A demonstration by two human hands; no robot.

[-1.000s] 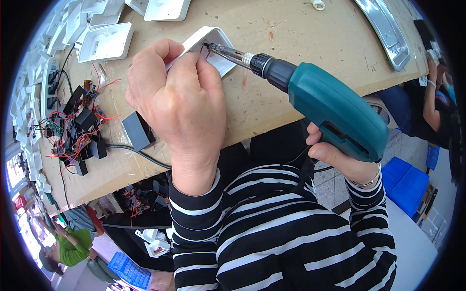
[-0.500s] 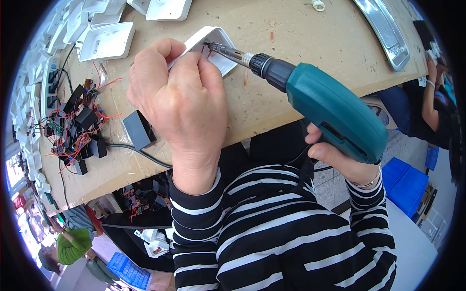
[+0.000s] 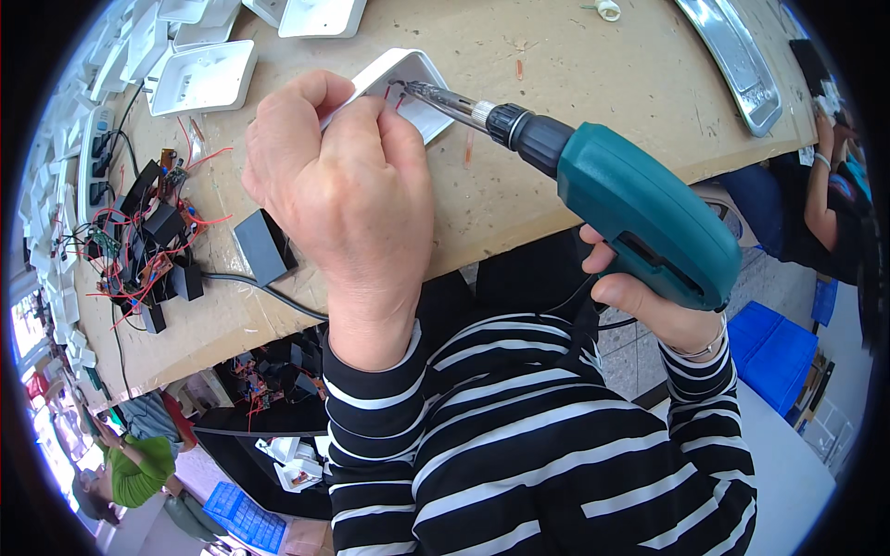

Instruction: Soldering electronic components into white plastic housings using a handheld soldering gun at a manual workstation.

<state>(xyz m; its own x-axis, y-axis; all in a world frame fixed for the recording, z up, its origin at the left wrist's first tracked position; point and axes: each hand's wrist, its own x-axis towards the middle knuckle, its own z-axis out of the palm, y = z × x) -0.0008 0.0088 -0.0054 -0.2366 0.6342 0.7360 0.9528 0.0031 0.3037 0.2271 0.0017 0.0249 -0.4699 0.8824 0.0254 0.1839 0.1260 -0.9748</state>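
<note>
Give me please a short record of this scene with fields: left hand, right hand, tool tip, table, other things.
left hand: left hand holds white plastic housing on the table
right hand: right hand grips teal electric screwdriver
tool tip: bit points into the housing
table: wooden table
other things: pile of black modules with red wires; metal tray

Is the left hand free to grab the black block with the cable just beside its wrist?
Probably not yet: the left hand is clamped on the white housing under the drill bit. The black block itself lies uncovered.
</note>
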